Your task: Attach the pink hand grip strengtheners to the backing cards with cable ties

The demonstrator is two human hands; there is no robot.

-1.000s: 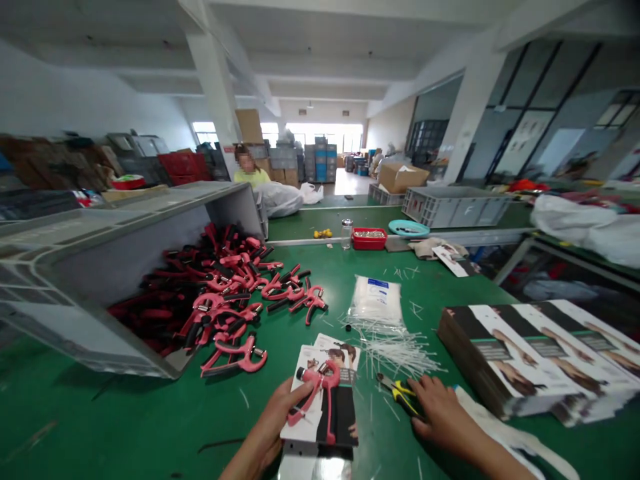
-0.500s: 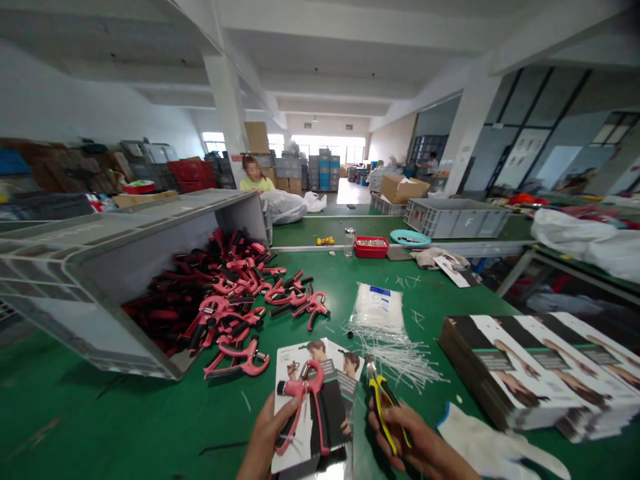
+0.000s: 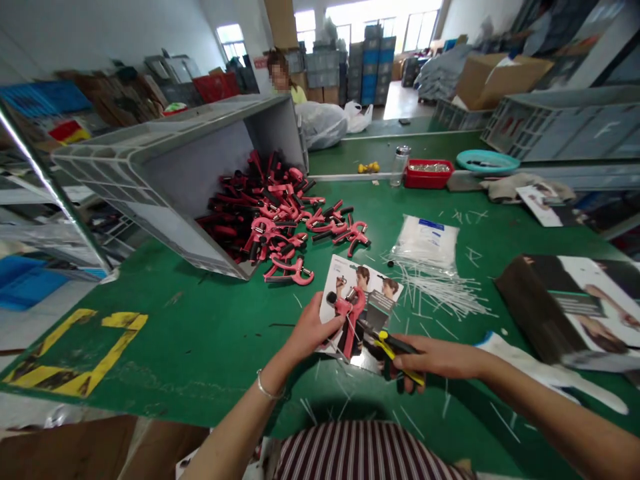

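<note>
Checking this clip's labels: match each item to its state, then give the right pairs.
1 left hand
2 right hand
3 grey crate
4 bag of white cable ties

A holding yellow-handled pliers
B lying on the green bench
C tipped on its side, pink-and-black hand grips spilled out
D holding a printed card

1-D, 2-A, 3-C, 4-B

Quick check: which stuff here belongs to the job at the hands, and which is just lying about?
Looks part of the job: left hand holding a printed card with a pink hand grip; right hand holding yellow-handled cutters; loose white ties; pile of pink grips in a tipped grey crate; stack of cards.

Looks just lying about: red tray; glass jar; teal plate; white glove.
</note>
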